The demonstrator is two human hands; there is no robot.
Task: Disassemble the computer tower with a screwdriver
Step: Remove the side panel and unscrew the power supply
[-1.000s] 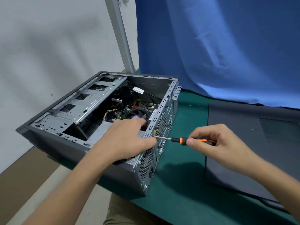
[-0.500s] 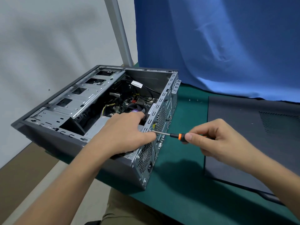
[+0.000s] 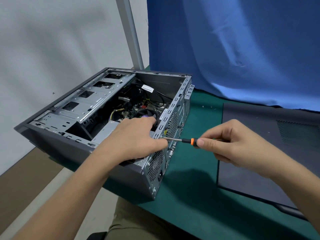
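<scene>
Nearest to me, below the computer tower, my khaki trousers show under the edge of the green surface. The tower lies on its side on that surface with its open side up, and its front end overhangs the surface's left edge. My left hand rests palm down on the tower's rear upper rim, over the silver power supply. Its fingers lie fairly straight and reach into the case, holding nothing, and its thumb comes down over the rim right beside the tool's tip. To the right of the tower, my right hand is curled around the screwdriver, pinching its black and orange handle between thumb and fingertips. The shaft lies nearly level, with its tip against the perforated rear panel of the tower, close under the upper rim. Inside the tower I see a fan with a purple label, cables, and a metal drive cage along the left wall. Right of the tower, well apart from it, a dark grey side panel lies flat on the surface. Between the panel and the tower's far corner sit a few small loose screws. Behind the tower hangs a blue cloth. A grey metal post rises at the tower's far side, and a pale wall stands to its left.
</scene>
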